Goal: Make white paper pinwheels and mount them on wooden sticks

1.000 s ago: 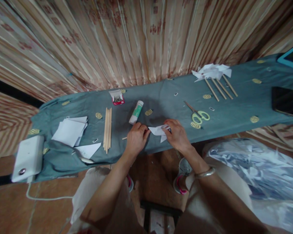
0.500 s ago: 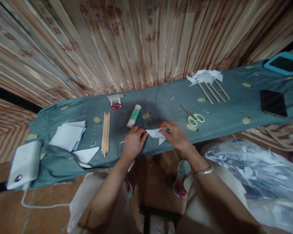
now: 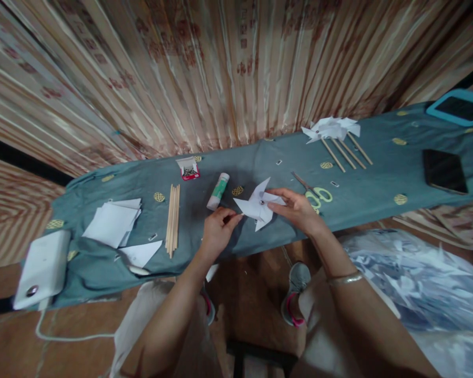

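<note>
A white paper pinwheel [image 3: 257, 207] with a small pin at its centre is held up facing me, just above the grey-blue cloth [image 3: 260, 163]. My right hand [image 3: 297, 209] grips its right blade, fingers closed on the paper. My left hand [image 3: 216, 232] pinches its left tip with fingers curled. A green-and-white glue stick [image 3: 218, 191] lies just behind my left hand. Yellow-handled scissors [image 3: 314, 192] lie right behind my right hand.
A bundle of wooden sticks [image 3: 172, 211], a stack of white paper squares [image 3: 112, 222] and a red box of pins [image 3: 189, 169] lie to the left. Finished pinwheels on sticks [image 3: 336, 135], a black phone [image 3: 444, 171] and a tablet [image 3: 458, 106] lie right. A white box [image 3: 42, 268] sits far left.
The folded paper lay flat under both hands; now it is lifted and turned so the pinwheel's face and centre pin show. The camera view shifted slightly.
</note>
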### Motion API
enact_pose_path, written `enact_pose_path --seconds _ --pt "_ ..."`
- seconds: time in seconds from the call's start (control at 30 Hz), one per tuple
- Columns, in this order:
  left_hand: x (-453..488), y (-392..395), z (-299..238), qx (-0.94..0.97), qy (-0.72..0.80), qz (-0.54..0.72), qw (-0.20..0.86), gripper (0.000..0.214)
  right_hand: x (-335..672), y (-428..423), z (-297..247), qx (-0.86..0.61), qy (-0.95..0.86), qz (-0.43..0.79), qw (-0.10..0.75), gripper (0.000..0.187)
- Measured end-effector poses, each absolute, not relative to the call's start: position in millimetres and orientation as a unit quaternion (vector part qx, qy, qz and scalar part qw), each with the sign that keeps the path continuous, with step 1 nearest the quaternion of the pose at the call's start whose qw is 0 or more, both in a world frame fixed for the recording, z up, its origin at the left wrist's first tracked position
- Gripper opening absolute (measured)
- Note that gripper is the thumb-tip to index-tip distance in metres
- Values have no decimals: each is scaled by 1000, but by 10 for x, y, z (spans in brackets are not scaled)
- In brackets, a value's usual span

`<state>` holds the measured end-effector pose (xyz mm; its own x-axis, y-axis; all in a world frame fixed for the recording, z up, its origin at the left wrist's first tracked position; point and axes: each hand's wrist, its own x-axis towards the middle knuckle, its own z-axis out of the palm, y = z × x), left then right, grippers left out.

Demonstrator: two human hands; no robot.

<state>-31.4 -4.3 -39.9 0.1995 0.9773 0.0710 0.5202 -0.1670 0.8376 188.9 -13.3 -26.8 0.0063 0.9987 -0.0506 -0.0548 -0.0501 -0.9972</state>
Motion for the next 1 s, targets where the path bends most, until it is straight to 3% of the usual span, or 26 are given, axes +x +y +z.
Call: enact_pose_path --seconds 0.7,1.0 --pt "-222 -85 -450 601 516 374 483 19 1817 -101 -342 -548 -469 460 517 29" --pt "-191 -92 -358 591 526 367 489 18 1759 -88 -327 -544 -459 453 537 22"
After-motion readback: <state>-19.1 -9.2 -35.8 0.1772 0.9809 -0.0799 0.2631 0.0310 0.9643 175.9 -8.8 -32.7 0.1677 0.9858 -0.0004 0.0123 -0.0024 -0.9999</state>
